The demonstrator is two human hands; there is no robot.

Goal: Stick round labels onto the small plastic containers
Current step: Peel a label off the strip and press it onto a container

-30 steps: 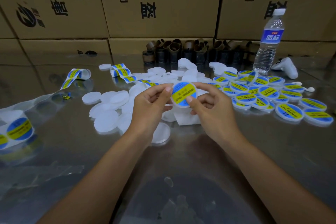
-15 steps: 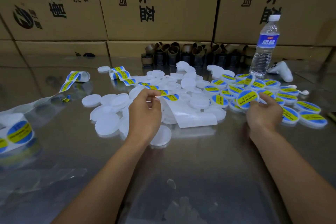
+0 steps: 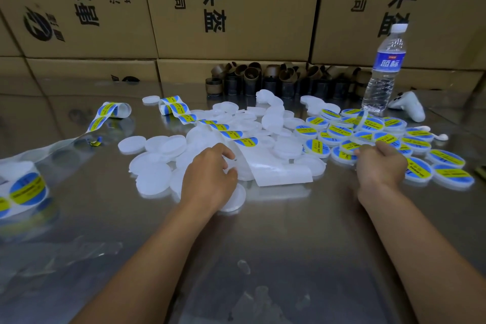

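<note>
A pile of plain white round containers (image 3: 155, 171) lies left of centre on the shiny metal table (image 3: 276, 239). Across it runs a strip of blue-and-yellow round labels (image 3: 236, 137), ending in bare backing paper (image 3: 278, 171). My left hand (image 3: 210, 179) rests on the plain pile beside that paper, thumb and fingers curled on a white container's edge. To the right sits a heap of labelled containers (image 3: 339, 130). My right hand (image 3: 378, 166) hovers over this heap with loosely bent fingers, holding nothing.
A label roll (image 3: 23, 189) stands at the left edge, with loose strip (image 3: 110, 112) behind it. At the back are cardboard cores (image 3: 263, 81), a water bottle (image 3: 384, 73), a white controller (image 3: 409, 108) and stacked cardboard boxes (image 3: 236, 8).
Both hands held one labelled container at centre. My right hand carried it to the labelled heap and let go. My left hand dropped from the label strip onto the plain containers.
</note>
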